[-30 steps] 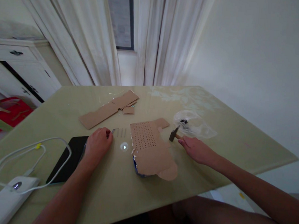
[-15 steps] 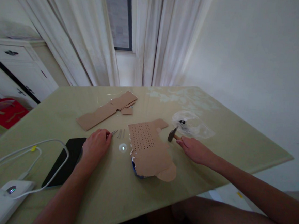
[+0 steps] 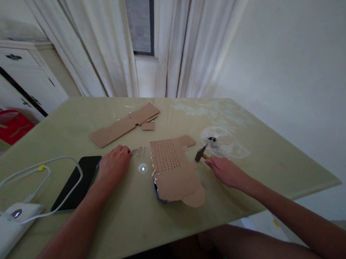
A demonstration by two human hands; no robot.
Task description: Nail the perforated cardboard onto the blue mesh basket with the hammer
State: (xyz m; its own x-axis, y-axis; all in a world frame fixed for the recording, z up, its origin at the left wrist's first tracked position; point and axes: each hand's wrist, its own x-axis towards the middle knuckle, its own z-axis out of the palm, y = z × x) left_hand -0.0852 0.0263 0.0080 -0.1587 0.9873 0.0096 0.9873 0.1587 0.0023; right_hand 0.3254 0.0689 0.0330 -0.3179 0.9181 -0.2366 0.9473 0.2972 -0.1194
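My right hand is closed round the wooden handle of a small hammer. The dark hammer head rests at or just over the table, right of a brown cardboard sheet with rows of punched holes. Part of a blue object shows beneath the sheet's torn left edge. On the left, my left hand lies on the table with curled fingers, its fingertips at several thin nails. Whatever those fingers pinch, if anything, is hidden. Between that hand and the sheet is a small round clear disc.
Cardboard strips lie farther back. A clear plastic bag with small black pieces is behind the hammer. A black phone, a white cable and a white power strip occupy the left of the table.
The whole view has shifted slightly, with things on the table a little higher in the picture. Both hands keep nearly the same places; the hammer stays in the right hand.
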